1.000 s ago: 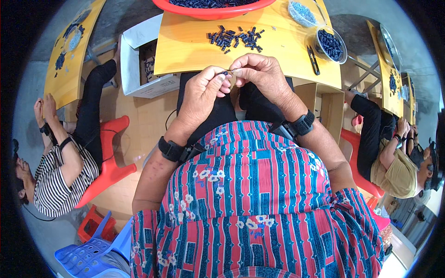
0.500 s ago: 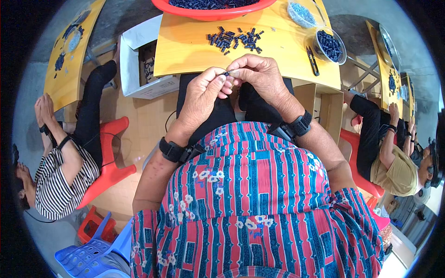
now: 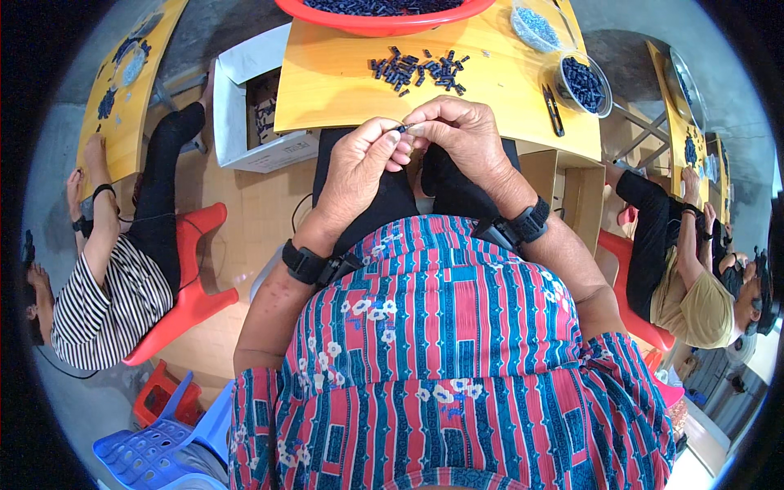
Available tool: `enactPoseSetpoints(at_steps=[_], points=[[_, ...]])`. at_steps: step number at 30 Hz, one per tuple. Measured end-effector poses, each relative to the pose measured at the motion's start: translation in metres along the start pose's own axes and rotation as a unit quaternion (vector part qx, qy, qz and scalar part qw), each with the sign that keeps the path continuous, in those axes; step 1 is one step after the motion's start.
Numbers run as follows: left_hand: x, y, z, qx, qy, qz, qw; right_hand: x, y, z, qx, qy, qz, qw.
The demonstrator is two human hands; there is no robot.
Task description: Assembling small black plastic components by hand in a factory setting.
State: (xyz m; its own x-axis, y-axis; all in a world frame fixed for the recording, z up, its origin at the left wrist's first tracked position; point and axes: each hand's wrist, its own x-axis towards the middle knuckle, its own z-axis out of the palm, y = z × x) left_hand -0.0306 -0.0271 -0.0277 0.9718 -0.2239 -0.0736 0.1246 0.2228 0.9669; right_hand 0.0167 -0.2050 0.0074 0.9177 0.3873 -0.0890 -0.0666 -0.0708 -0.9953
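Overhead, a yellow wooden table carries a pile of small dark pieces and a red basin. Just before its near edge, the left hand and right hand meet, fingertips pinching one small dark piece between them.

The red basin at the worktop's far edge is cut off by the frame; the small dark piece pinched between both hands is too small to identify.

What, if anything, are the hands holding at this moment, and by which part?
A small dark piece is pinched between the fingertips of the left hand and right hand, each at one end; finer detail cannot be told.
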Motion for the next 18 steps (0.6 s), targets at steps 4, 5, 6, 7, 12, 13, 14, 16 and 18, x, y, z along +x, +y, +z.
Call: enactPoseSetpoints(at_steps=[4, 5, 6, 7, 12, 13, 14, 16, 18], points=[[-0.0005, 0.0007, 0.0008, 0.002, 0.004, 0.004, 1.0, -0.0012, -0.0014, 0.0002, -0.009, -0.002, -0.01, 1.0], [-0.0002, 0.0007, 0.0009, 0.002, 0.004, 0.004, 1.0, -0.0011, -0.0015, 0.0003, -0.004, -0.002, -0.007, 1.0], [0.0001, 0.001, 0.0011, 0.006, 0.006, 0.005, 1.0, -0.0009, -0.0017, 0.0002, 0.0, -0.001, -0.003, 1.0], [0.0003, 0.0006, 0.001, 0.01, 0.009, 0.007, 1.0, -0.0007, -0.0009, 0.0001, 0.0, -0.002, -0.003, 1.0], [0.0001, 0.0046, 0.0021, 0.034, 0.008, 0.016, 0.999, 0.0004, -0.002, -0.0004, 0.009, -0.01, 0.003, 1.0], [0.0004, 0.0053, 0.0024, 0.035, 0.008, 0.017, 0.999, 0.0005, -0.0019, -0.0005, 0.009, -0.011, 0.001, 1.0], [0.0008, 0.0053, 0.0026, 0.036, 0.008, 0.019, 0.999, 0.0005, -0.0014, -0.0005, 0.012, -0.01, 0.004, 1.0], [0.0011, 0.0043, 0.0027, 0.035, 0.007, 0.02, 0.999, 0.0004, -0.0024, 0.0004, 0.015, -0.01, 0.005, 1.0], [0.0001, 0.0043, 0.0022, 0.034, 0.013, 0.017, 0.999, -0.0003, -0.0059, 0.0023, -0.04, 0.002, -0.01, 0.999]])
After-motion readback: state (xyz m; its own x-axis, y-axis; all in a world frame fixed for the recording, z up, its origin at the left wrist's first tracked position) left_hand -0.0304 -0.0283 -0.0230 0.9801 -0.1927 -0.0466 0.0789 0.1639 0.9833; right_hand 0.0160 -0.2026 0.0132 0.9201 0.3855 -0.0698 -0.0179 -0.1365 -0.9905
